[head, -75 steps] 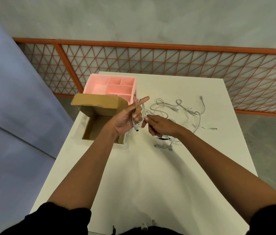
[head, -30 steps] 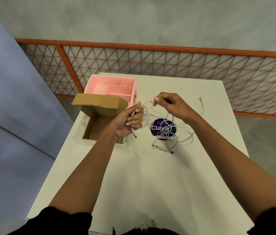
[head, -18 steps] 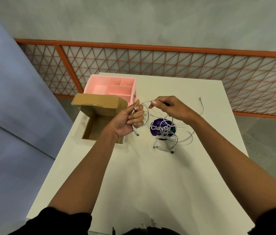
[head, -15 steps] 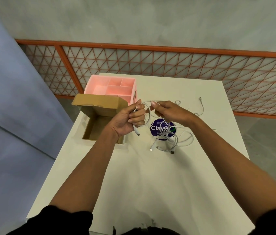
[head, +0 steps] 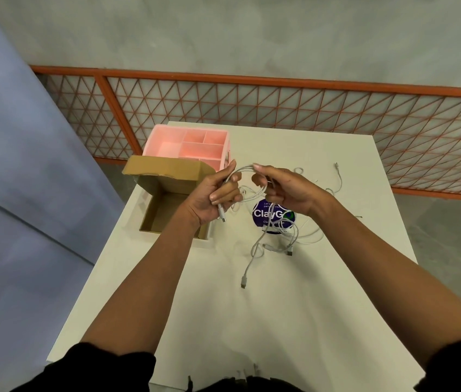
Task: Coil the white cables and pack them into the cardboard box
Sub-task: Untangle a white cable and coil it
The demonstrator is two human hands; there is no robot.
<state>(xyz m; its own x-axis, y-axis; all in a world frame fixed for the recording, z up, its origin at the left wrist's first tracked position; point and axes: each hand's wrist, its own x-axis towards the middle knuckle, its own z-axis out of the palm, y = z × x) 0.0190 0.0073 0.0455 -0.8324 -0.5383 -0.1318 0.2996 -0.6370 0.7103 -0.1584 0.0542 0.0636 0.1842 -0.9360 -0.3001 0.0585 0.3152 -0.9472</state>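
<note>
Above the table's far middle, held between both hands: one white cable (head: 247, 183), partly wound into a loop.

- Left hand (head: 212, 198): fingers curled round the loop's left side, one plug (head: 223, 216) hanging below it.
- Right hand (head: 286, 190): pinching the loop's right side. The hands are close together but not touching.
- Trailing end: appears to run down from the right hand to the table and end in a plug (head: 243, 284) on the near side.

Hazards, as judged:
- The loop may spring open if the left grip slackens while the next turn is laid.
- The trailing length passes beside the loose cables (head: 294, 239) and could snag and drag them along.
- The raised flap leans towards the box opening and could catch a coil going in.

Count:
- Cable in hand: one.
- Loose white cables: one tangle on the table, right of the box; number not separable, several plug ends show.
- Cardboard box (head: 164, 216): one, open, left of the hands, no cable seen inside.
- Pink organiser (head: 167, 147): one, beyond the box, several compartments.
- Round purple sticker (head: 263, 215): one, partly under the tangle.
- White table (head: 223, 321): one.
- Orange railing (head: 280, 80): one, beyond the table.
</note>
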